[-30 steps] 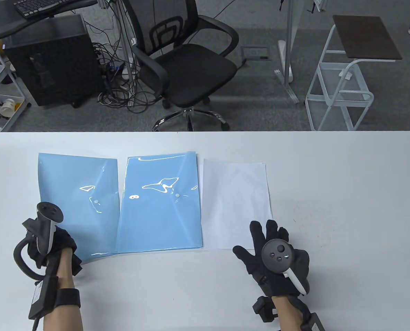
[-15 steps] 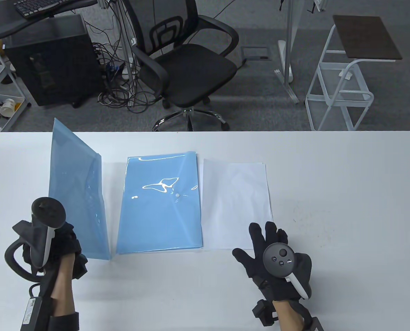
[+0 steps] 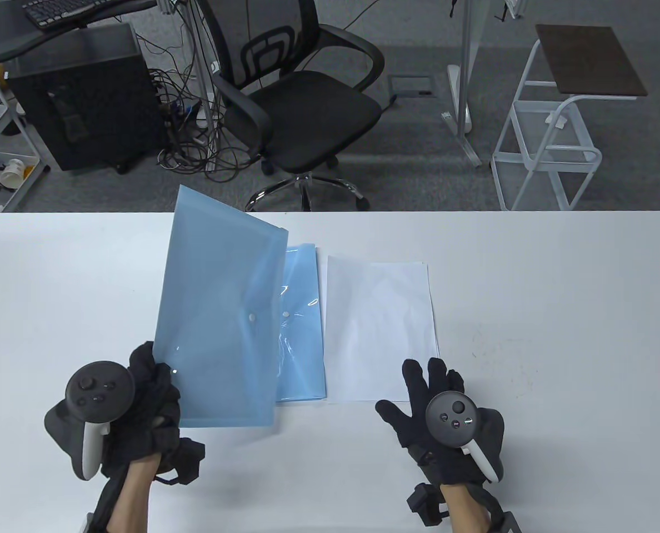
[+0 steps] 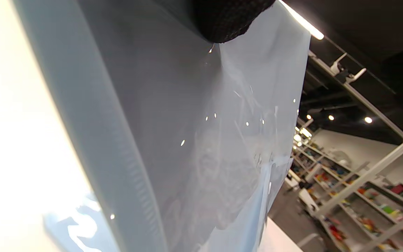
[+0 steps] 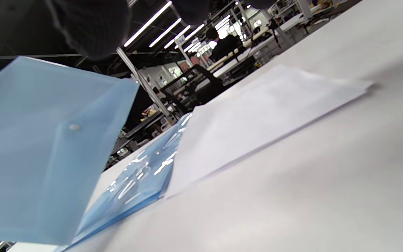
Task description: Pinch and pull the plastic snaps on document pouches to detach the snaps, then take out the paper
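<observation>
My left hand [image 3: 149, 388] grips the near left corner of a light blue document pouch [image 3: 224, 316] and holds it up off the table, tilted over the stack. Its white snap [image 3: 251, 317] shows near the middle right. In the left wrist view the pouch [image 4: 194, 140] fills the frame under a gloved fingertip [image 4: 227, 21]. A stack of blue pouches [image 3: 302, 333] lies flat behind it, with a snap [image 3: 286, 315] showing. White paper [image 3: 380, 327] lies to their right. My right hand [image 3: 427, 397] rests flat with fingers spread at the paper's near edge.
The white table [image 3: 530, 311] stretches wide to the right of the paper and to the left of the lifted pouch. Beyond its far edge stand an office chair [image 3: 302, 105], a black computer case [image 3: 85, 94] and a white side cart [image 3: 552, 127].
My left hand lifted the left pouch off the table, turned it and carried it right, over the stack. The right hand has stayed at the paper's edge.
</observation>
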`<act>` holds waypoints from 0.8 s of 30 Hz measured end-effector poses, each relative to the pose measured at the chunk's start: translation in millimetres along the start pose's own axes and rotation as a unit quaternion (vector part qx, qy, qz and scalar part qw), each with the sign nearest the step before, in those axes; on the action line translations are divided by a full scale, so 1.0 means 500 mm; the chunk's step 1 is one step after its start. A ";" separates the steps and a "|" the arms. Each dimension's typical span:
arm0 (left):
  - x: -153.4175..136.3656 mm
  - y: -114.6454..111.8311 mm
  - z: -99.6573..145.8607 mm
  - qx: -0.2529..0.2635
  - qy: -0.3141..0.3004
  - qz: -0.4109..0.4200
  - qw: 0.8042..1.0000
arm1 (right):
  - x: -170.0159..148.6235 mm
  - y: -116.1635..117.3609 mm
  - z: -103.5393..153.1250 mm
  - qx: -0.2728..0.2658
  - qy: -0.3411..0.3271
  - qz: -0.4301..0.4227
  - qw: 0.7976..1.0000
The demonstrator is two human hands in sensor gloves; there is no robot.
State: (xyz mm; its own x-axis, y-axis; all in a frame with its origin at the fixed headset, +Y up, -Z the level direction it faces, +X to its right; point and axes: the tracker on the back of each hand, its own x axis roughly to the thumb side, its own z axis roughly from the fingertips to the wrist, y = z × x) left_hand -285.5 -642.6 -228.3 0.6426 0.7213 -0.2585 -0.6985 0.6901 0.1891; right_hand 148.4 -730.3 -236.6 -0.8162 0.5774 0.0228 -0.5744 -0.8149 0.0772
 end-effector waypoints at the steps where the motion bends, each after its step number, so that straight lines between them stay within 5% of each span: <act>1: -0.013 -0.016 -0.004 -0.024 0.006 0.025 0.999 | 0.000 0.000 0.000 0.000 0.000 0.000 1.000; 7: -0.068 -0.065 -0.028 -0.106 0.034 0.117 0.987 | 0.000 -0.001 0.000 0.001 0.000 0.000 1.000; 14: -0.159 -0.123 -0.038 -0.195 0.107 0.215 0.951 | 0.002 0.003 -0.002 0.006 0.001 0.005 1.000; 19: -0.192 -0.165 -0.038 -0.236 0.146 0.243 0.930 | 0.004 0.013 -0.005 0.015 0.003 0.012 1.000; 24: -0.195 -0.188 -0.037 -0.247 0.153 0.219 0.932 | 0.004 0.018 -0.004 0.020 0.005 0.017 1.000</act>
State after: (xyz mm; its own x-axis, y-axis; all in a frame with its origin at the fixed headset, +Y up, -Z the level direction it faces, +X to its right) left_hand -288.4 -778.7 -238.4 0.1951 0.8243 -0.5314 -0.9808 0.1682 -0.0992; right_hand 141.4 -736.7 -237.9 -0.8356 0.5491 0.0156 -0.5440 -0.8311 0.1156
